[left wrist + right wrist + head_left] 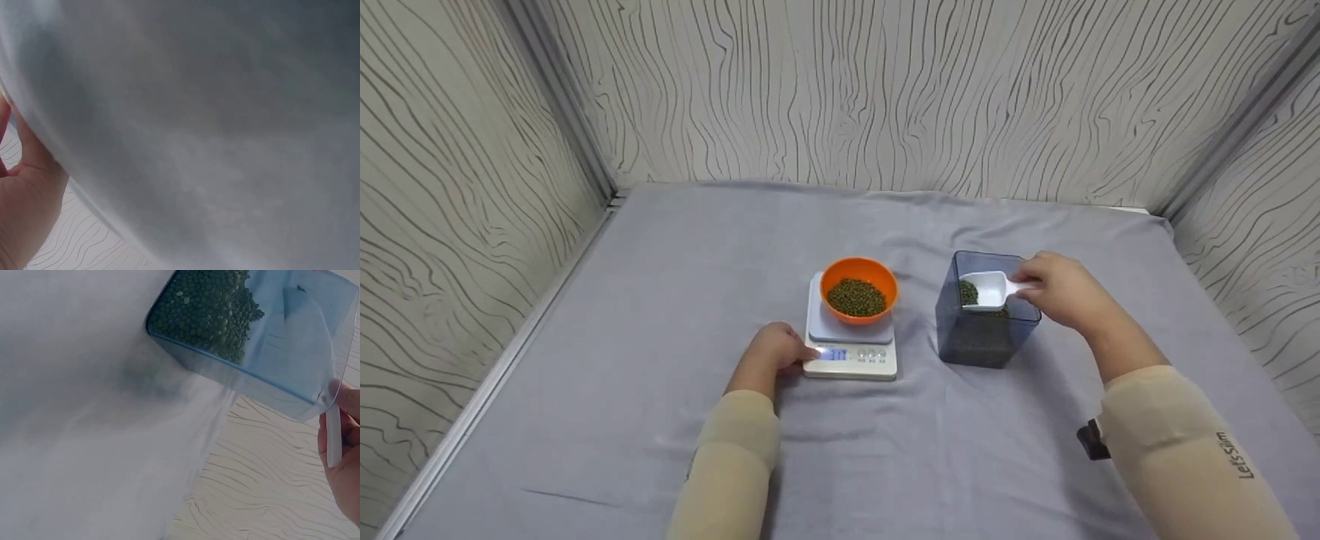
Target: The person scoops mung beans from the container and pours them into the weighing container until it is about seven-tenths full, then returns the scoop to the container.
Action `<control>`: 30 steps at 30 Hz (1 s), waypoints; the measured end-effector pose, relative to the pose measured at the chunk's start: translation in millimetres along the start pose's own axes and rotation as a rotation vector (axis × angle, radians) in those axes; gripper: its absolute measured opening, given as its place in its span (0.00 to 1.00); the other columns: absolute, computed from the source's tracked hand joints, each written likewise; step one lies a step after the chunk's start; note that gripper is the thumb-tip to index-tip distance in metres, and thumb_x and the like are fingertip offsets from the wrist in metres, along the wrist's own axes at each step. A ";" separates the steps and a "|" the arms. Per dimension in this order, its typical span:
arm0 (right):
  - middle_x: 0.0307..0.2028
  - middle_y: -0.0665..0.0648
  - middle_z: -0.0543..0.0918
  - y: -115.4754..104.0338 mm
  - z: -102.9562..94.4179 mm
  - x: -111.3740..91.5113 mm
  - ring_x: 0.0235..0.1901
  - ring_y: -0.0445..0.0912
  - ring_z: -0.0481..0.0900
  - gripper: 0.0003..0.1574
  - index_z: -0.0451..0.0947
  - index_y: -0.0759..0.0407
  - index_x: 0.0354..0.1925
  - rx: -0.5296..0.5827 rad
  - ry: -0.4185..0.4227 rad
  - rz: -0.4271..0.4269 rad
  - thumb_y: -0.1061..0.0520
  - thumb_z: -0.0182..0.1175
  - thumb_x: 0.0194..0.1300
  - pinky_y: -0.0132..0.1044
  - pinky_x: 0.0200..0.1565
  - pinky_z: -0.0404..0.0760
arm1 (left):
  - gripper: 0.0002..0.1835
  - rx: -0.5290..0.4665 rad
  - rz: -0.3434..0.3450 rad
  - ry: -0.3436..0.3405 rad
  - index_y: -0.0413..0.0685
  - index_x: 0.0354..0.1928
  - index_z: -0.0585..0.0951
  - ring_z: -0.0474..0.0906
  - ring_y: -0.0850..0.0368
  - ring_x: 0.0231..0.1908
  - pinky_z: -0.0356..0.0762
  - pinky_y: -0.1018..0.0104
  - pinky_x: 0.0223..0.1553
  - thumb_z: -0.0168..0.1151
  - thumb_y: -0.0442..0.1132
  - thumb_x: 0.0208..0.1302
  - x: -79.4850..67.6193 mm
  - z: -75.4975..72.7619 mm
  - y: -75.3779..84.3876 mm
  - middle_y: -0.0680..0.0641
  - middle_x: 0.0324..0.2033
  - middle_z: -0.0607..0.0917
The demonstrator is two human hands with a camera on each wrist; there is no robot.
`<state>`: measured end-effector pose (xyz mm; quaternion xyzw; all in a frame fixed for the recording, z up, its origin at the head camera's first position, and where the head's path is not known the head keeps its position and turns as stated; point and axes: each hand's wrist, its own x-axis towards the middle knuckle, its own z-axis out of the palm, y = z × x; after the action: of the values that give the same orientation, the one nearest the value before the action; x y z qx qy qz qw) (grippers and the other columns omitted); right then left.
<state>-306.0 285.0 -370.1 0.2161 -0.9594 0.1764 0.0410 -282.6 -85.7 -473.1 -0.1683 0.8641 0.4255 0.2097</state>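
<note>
My left hand [772, 349] grips the left edge of a white kitchen scale [851, 367], its thumb beside the lit display. An orange bowl [877, 271] with small green beans [855, 298] in it sits on the weighing plate. To the right, my right hand [1061, 292] holds a white scoop [994, 289] by its handle at the mouth of a clear bluish square container [975, 349]. Some beans lie in the scoop. The right wrist view shows more green beans [197, 315] in the container and the scoop's handle [333, 439] pinched at its rim.
A grey cloth [607, 330] with wrinkles covers the table. Patterned wall panels [840, 90] stand behind it and on both sides. A small black device [1093, 441] shows at my right sleeve.
</note>
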 end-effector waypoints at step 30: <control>0.39 0.60 0.78 34.5 10.7 -34.8 0.33 0.33 0.71 0.14 0.79 0.65 0.41 0.314 0.153 0.187 0.57 0.62 0.58 0.20 0.34 0.70 | 0.12 -0.039 -0.019 -0.006 0.43 0.30 0.76 0.71 0.57 0.25 0.69 0.67 0.25 0.69 0.41 0.51 0.7 1.2 -0.7 0.49 0.23 0.76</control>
<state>-289.4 324.3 -396.6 0.1159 -0.9302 0.3426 0.0632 -282.6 -85.3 -474.6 -0.1791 0.8533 0.4409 0.2129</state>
